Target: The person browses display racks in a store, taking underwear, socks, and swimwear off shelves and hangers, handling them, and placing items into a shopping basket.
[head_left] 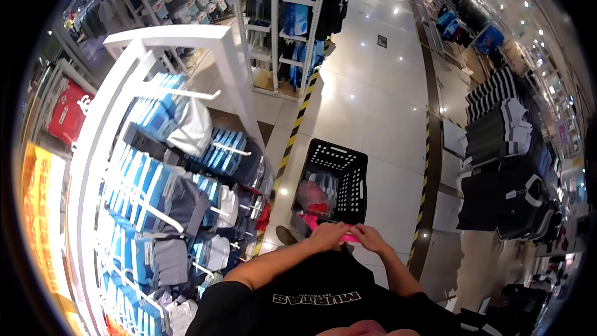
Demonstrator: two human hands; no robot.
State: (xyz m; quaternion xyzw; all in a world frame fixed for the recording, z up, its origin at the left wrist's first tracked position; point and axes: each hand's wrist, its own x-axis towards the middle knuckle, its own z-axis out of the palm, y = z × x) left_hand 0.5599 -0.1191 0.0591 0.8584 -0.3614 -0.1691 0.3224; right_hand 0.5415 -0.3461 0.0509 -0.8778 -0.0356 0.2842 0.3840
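Observation:
My left hand (pixel 329 236) is closed on a bright pink strip (pixel 351 236) in front of my chest. Beside it, my right hand (pixel 368 238) pinches the same strip at its other end. Whether it is a strap, a handle or cloth cannot be told, since my fingers cover much of it. Just beyond my hands stands a black perforated shopping basket (pixel 356 180). Inside lie clear plastic packs (pixel 324 188) with a red item (pixel 315 207) at the near end.
On my left, a white display rack (pixel 233 78) carries several rows of packaged socks (pixel 172 261) on protruding hooks. Dark folded shirts (pixel 497 202) line the right side. A tiled aisle (pixel 367 87) runs ahead between yellow-black floor tapes (pixel 298 121).

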